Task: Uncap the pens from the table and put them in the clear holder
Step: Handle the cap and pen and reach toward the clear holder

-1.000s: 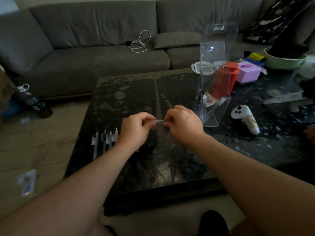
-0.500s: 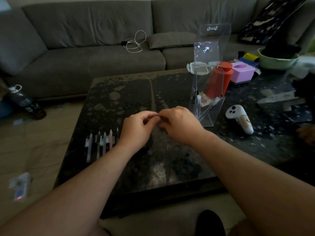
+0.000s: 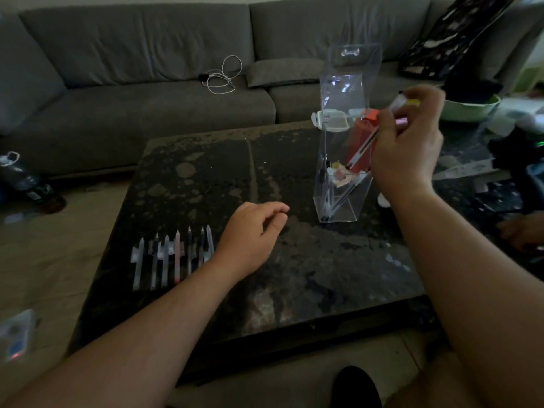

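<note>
- Nearest me, my left hand (image 3: 250, 231) hangs low over the dark stone table (image 3: 206, 178), fingers loosely curled with thumb and forefinger close together. I judge it may be pinching the cap just pulled off, but I cannot tell, since anything it holds is hidden.
- Just to the left of that wrist lies a neat row of capped pens (image 3: 173, 257), 7 that I can count, side by side with tips pointing away from me. I read that layout as a queue: each one sits within easy reach of the left hand for the next pick.
- Farther out and to the right, my right hand (image 3: 409, 148) is raised, pinching 1 uncapped pen (image 3: 363, 148) near its upper end. The pen slants down and to the left, its tip already inside the opening, which I take as aiming so it slides in tip first.
- The clear holder (image 3: 338, 184) stands upright on the table with its tall flap open behind. A few pens already lean inside near its base.
- Behind the holder stands a red bottle (image 3: 357, 136), partly seen through the plastic, and a white lid-like container (image 3: 329, 120).
- Farthest back, a white cable (image 3: 223, 75) is coiled on the grey sofa (image 3: 147, 63).
</note>
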### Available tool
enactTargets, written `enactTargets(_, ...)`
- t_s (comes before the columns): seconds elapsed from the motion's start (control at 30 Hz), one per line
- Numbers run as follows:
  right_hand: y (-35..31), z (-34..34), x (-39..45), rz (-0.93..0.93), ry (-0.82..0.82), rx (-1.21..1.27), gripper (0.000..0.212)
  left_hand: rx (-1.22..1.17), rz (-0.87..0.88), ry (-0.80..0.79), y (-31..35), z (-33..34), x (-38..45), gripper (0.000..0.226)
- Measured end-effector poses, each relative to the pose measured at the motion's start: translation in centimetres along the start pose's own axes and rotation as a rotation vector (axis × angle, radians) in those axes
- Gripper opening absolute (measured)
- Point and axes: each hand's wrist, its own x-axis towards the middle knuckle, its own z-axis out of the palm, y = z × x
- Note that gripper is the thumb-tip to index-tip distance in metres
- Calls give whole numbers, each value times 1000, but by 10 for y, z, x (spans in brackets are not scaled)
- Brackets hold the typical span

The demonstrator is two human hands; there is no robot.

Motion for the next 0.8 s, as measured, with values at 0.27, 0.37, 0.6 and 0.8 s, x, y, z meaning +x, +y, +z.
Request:
enactTargets(0.27, 30, 20, -21, -116, -588, -489, 11, 88, 22, -41, -9, 4, 6, 24)
enactTargets(0.37, 31, 18, -20, -88, -605, -588, 24, 100, 21, -60, -13, 5, 7, 25)
enactTargets(0.6, 25, 22, -29, -206, -422, -530, 23, 166, -55, -72, -25, -6, 8, 24)
enactTargets(0.8, -5, 65, -86, -360, -778, -385, 26, 343, -273, -59, -53, -35, 10, 33)
